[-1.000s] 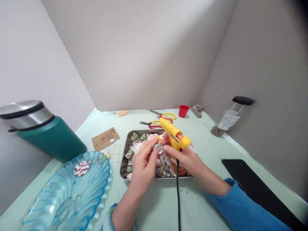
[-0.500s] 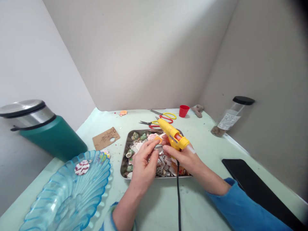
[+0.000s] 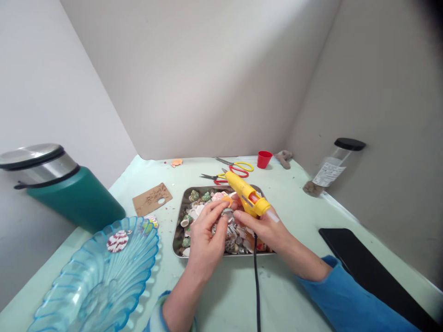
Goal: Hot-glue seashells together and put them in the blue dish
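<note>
Over a metal tray (image 3: pixel 177 240) full of shells, my left hand (image 3: pixel 208 233) pinches a small greyish shell (image 3: pixel 227 212) between thumb and fingers. My right hand (image 3: pixel 265 226) is wrapped round a yellow glue gun (image 3: pixel 244 189), whose nozzle points away and to the left. The right thumb tip is close beside the small shell; whether it touches cannot be made out. A black cord (image 3: pixel 256 281) runs from the gun down to the front edge. Green spiral shells (image 3: pixel 187 220) lie at the tray's left side.
A blue scalloped dish (image 3: pixel 104 281) holding a striped shell (image 3: pixel 117 241) and a green bottle (image 3: pixel 79 198) stand left. Behind the tray lie scissors (image 3: pixel 238 168) and a red cup (image 3: pixel 264 159). A clear jar (image 3: pixel 327 170) and a black flat object (image 3: pixel 367 267) are right.
The glue gun has shifted slightly left and tilted a little in my right hand. My left hand keeps its pinch almost in the same place.
</note>
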Available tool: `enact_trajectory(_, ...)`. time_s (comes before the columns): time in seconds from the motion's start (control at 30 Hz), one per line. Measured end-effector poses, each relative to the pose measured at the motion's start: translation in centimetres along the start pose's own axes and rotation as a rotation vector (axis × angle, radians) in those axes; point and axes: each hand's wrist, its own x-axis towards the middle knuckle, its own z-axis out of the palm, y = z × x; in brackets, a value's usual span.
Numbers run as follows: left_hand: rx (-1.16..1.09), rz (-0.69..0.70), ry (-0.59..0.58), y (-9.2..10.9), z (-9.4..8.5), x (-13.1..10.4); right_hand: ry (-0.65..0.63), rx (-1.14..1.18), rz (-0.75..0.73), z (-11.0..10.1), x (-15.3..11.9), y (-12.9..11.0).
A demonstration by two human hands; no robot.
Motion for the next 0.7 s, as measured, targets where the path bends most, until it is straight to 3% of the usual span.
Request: enact_trajectory(0.7, 0.012, 0.020, 0.038, 0.19, 0.18, -0.02, -0.037, -0.095, -0.043, -0.25, -0.09, 0.29)
